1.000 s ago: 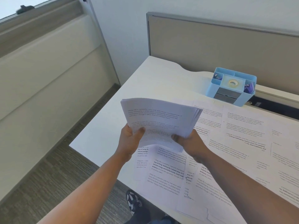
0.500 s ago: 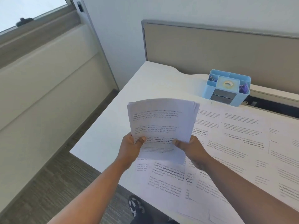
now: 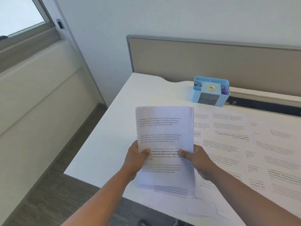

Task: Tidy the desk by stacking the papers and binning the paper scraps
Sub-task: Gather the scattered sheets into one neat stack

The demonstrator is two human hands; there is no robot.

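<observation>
Organizer [image 3: 211, 101], blue, far on desk [image 3: 114, 144]: tape roll [image 3: 211, 87], clips. Your left hand [image 3: 135, 158] and right hand [image 3: 196, 158] each grip the paper stack [image 3: 164, 128].

On the top sheet of the held paper stack [image 3: 164, 136] a bold line reads "Defined by a slower pace, it is cent…" and below it "community bonds, local tradition…"; other print is blurred.
</observation>
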